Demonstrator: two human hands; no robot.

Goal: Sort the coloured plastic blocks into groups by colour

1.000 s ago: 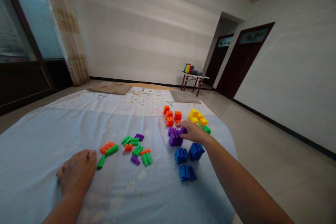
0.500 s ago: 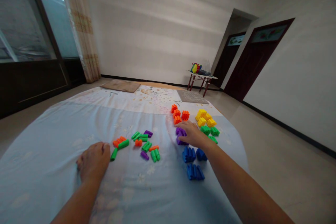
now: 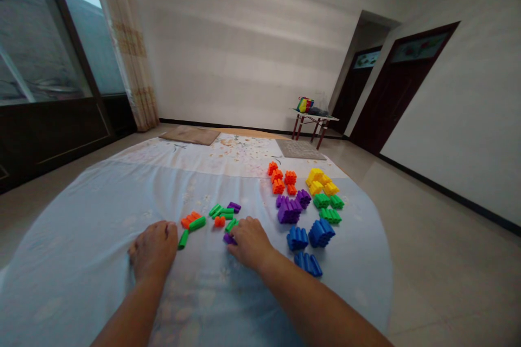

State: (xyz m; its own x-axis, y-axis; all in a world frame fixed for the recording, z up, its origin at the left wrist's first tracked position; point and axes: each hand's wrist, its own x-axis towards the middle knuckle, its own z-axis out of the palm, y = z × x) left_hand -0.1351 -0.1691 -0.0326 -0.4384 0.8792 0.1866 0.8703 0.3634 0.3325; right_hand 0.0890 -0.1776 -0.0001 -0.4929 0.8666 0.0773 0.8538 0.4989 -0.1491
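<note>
The right hand (image 3: 249, 243) sits low over the loose pile at lower centre, fingers pressed together and curled down. Its fingertips (image 3: 234, 246) reach a small purple block (image 3: 228, 238), which shows just beside them, partly hidden. Whether they pinch it or only touch it cannot be told. A green block (image 3: 231, 225) lies just above that hand. The left hand (image 3: 153, 249) rests on the bedsheet (image 3: 81, 244) at lower left, its fingers bunched and turned down. It shows nothing in its hold, though the fingers hide what is beneath them. A green stick (image 3: 183, 238) lies just beside it, with an orange cluster (image 3: 189, 220) and another green block (image 3: 197, 223) beyond. More loose pieces lie further up the pile, among them an orange piece (image 3: 220, 221), green sticks (image 3: 215, 210) and a purple piece (image 3: 233, 206).

Compared with the earlier frame, the right hand has moved left, away from the sorted groups and onto the loose pile. The purple group (image 3: 288, 210) it was touching now stands uncovered, right of centre. Around it are orange (image 3: 280, 180), yellow (image 3: 319, 180), green (image 3: 328, 207) and blue (image 3: 311, 241) groups. The left hand sits in much the same place, on the sheet.
</note>
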